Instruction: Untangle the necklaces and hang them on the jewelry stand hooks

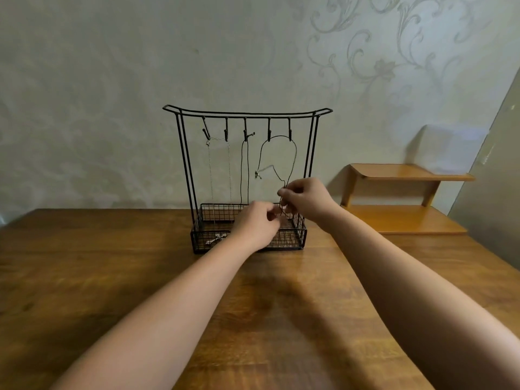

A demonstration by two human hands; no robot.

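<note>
A black wire jewelry stand (185, 164) with several hooks and a mesh basket base stands on the wooden table. A thin silver chain (209, 164) hangs across the two left hooks, its pendant (215, 240) lying in the basket. A black cord necklace (245, 170) hangs from the middle hook. Another black cord necklace (292, 156) loops over the two right hooks, a small clasp dangling at its left side. My right hand (305, 199) pinches this cord's lower part. My left hand (257, 225) is just below it over the basket, fingers curled at the same cord.
The wooden table (112, 277) reaches back to a patterned wall. A low wooden shelf unit (405, 175) stands to the right behind the table. A grey panel (501, 170) leans at the far right edge.
</note>
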